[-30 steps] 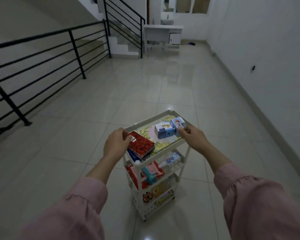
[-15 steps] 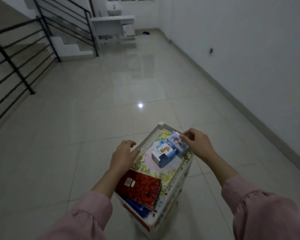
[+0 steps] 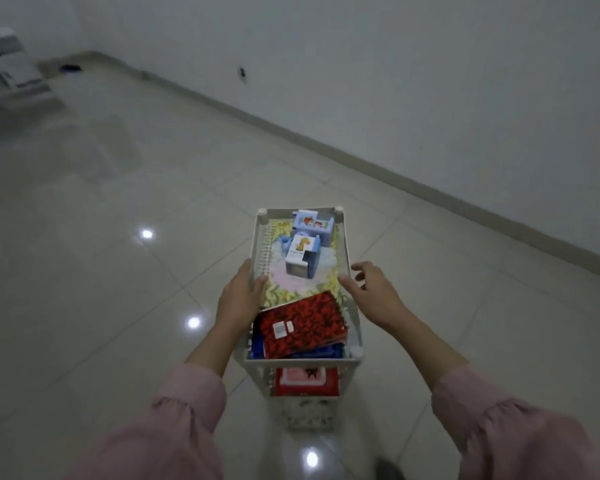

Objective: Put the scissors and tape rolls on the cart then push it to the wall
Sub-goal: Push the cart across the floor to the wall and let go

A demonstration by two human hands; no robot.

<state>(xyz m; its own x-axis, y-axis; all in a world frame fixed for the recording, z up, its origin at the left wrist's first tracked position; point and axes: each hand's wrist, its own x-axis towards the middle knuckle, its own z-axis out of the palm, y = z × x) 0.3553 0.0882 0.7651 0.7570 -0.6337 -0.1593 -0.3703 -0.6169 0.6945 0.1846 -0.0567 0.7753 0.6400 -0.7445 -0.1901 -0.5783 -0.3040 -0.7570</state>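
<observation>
A white tiered cart stands on the tiled floor right in front of me, seen from above. My left hand grips its left rim, thumb over the edge. My right hand sits at the right rim with only the thumb touching it and the fingers loosely apart. On the top tray lie a red patterned notebook, a yellow spiral notebook and two small blue-and-white boxes. I cannot make out scissors or tape rolls; the lower shelves are mostly hidden.
A white wall with a baseboard runs diagonally ahead and to the right, a few tiles beyond the cart. A white desk stands at the far left. Glossy floor tiles surround the cart.
The cart and my view have swung right, so the cart's length now points at the wall. My right hand slid back along the rim and loosened. The railing has left the view.
</observation>
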